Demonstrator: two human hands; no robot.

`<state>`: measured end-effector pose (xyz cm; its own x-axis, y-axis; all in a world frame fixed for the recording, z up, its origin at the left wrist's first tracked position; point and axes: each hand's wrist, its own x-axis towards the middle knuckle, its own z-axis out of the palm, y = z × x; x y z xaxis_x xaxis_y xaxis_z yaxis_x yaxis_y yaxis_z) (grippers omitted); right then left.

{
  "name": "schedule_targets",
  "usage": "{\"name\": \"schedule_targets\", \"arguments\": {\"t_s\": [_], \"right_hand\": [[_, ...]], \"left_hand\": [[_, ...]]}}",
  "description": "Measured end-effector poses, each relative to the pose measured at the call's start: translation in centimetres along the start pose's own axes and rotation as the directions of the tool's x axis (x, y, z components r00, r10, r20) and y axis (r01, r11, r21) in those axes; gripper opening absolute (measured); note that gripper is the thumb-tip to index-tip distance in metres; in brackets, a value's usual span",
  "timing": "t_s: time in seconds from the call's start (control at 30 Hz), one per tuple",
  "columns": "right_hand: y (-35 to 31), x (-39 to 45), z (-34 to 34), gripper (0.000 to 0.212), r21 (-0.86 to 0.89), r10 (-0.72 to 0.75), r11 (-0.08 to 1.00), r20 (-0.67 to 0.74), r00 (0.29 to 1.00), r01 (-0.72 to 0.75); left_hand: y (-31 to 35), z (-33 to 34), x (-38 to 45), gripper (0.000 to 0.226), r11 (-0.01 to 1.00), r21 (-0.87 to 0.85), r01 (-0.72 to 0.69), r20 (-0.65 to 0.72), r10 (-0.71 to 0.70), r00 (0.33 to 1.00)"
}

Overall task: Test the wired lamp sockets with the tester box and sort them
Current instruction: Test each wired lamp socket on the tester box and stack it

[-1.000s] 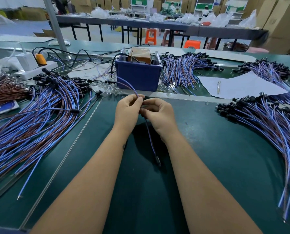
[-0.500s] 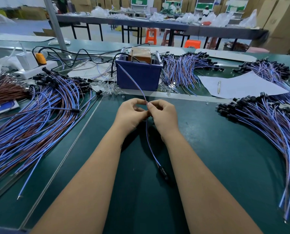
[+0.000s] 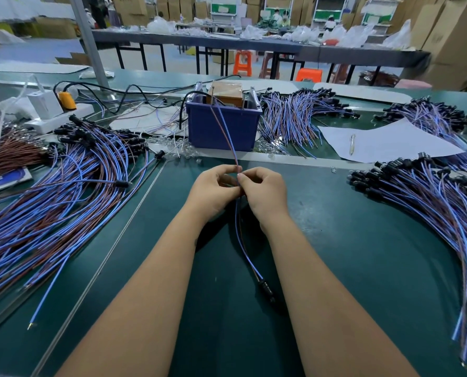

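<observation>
Both hands meet over the middle of the green table. My left hand [image 3: 213, 190] and my right hand [image 3: 265, 193] each pinch the blue and brown wire pair [image 3: 243, 246] of one lamp socket. Its black socket [image 3: 266, 289] lies on the table between my forearms. The free wire ends rise from my fingers toward the top of the blue tester box [image 3: 223, 126], which stands just beyond my hands with a brown block inside.
A large fan of wired sockets [image 3: 63, 191] covers the table's left, another pile [image 3: 431, 202] the right, and a third bundle [image 3: 295, 118] lies behind the box. A white paper with a pen [image 3: 385, 142] and a power strip [image 3: 55, 115] sit at the back.
The wire ends have swung up and forward toward the tester box. The socket end has slid a little lower and to the right between my forearms. My hands stayed together.
</observation>
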<state>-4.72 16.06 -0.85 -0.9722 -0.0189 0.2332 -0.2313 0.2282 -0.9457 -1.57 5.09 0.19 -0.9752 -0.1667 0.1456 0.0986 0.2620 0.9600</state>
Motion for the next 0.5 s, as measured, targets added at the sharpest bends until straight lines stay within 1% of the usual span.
{"name": "schedule_targets", "arguments": {"t_s": [0.13,0.27,0.37,0.43,0.5], "right_hand": [[0.02,0.09,-0.04,0.018,0.005,0.015,1.000,0.003,1.000,-0.015],[-0.04,0.10,-0.14,0.019,0.005,0.025,1.000,-0.035,0.999,-0.025],[-0.20,0.06,-0.28,0.020,0.045,0.059,0.997,-0.056,0.997,-0.056],[-0.28,0.07,-0.40,0.019,0.043,0.063,0.997,-0.087,0.994,-0.059],[-0.32,0.13,-0.60,0.018,0.034,0.065,0.998,-0.132,0.989,-0.062]], "left_hand": [[-0.09,-0.33,0.07,0.031,0.999,-0.051,0.013,0.016,-0.012,1.000],[-0.24,-0.63,0.36,0.026,0.993,-0.109,0.047,0.008,-0.046,0.999],[-0.48,-0.77,0.65,0.018,0.987,-0.136,0.090,-0.056,-0.098,0.994],[-0.64,-0.82,0.80,0.011,0.983,-0.164,0.087,-0.111,-0.106,0.988],[-0.72,-0.83,0.92,0.011,0.978,-0.197,0.075,-0.162,-0.108,0.981]]}}
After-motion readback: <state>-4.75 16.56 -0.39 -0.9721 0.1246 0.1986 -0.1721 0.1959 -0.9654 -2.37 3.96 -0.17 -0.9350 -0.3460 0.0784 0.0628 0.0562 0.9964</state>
